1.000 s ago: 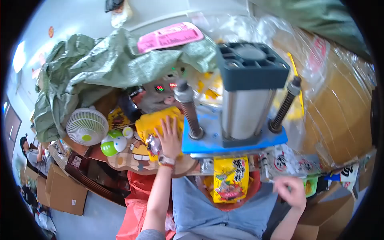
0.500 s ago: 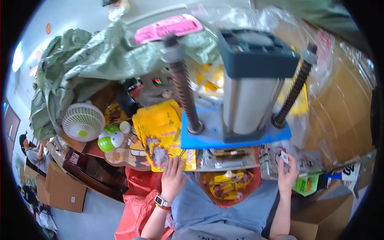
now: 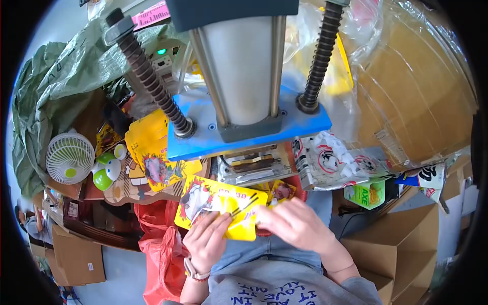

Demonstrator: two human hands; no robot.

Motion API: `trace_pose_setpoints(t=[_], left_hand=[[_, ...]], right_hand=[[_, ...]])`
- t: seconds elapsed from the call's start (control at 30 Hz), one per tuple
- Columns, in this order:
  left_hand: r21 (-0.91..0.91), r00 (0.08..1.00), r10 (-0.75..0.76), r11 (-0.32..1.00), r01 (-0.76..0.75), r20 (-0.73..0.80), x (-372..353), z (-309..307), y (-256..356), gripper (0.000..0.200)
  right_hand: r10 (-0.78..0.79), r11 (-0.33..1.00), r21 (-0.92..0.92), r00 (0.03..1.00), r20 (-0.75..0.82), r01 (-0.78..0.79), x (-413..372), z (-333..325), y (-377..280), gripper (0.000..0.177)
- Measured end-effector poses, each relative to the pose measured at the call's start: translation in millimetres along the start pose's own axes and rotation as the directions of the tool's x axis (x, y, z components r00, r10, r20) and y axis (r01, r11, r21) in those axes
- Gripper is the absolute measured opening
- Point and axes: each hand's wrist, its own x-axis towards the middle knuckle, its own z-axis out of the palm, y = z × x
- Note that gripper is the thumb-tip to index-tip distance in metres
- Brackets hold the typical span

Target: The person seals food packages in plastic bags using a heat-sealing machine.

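My left hand (image 3: 206, 241) pinches the lower edge of a yellow printed card (image 3: 203, 201), held tilted above my lap. Two thin dark prongs (image 3: 245, 204), like the tips of tweezers, extend from my left fingertips across the card. At the card's right edge is my right hand (image 3: 295, 223), fingers curled together and smeared by motion. What sits in its fingertips is hidden. Just behind the card, a press with a blue plate (image 3: 249, 137) stands over a metal bed (image 3: 254, 168). More yellow cards (image 3: 147, 137) are stacked left of the press.
Silvery bags with small white pieces (image 3: 335, 157) lie right of the press. Beyond them is a green AXE tub (image 3: 368, 194). A white fan (image 3: 70, 157) and a red bag (image 3: 162, 254) are on the left. An open cardboard box (image 3: 391, 249) stands at lower right.
My left hand has lifted a yellow card off the stack toward me. My right hand, which held a small white piece at the right, has come across to the card. The view has shifted.
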Motion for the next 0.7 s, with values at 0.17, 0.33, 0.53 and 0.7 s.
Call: trace_pose_setpoints(t=[0.17,0.33,0.53,0.7], left_hand=[[-0.396,0.982,0.024,0.917,0.054,0.189,5.7,-5.0,3.7,0.036],[-0.597,0.711,-0.442,0.39,0.701,0.547,-8.9,76.1,-5.3,0.021],[-0.72,0.513,-0.523,-0.347,0.601,0.68,42.4,99.5,-24.4,0.021],[-0.737,0.578,-0.519,-0.168,0.654,0.63,41.3,101.6,-32.9,0.029]], right_hand=[[-0.072,0.97,0.236,0.997,0.041,0.061,-2.3,-22.0,-4.6,0.052],[0.265,0.964,0.054,0.959,-0.104,-0.26,-1.0,-6.5,24.1,0.068],[0.508,0.659,-0.394,0.766,-0.395,-0.64,-25.0,-20.4,65.3,0.036],[0.658,0.745,-0.186,0.751,0.047,-0.641,-61.8,3.2,83.4,0.027]])
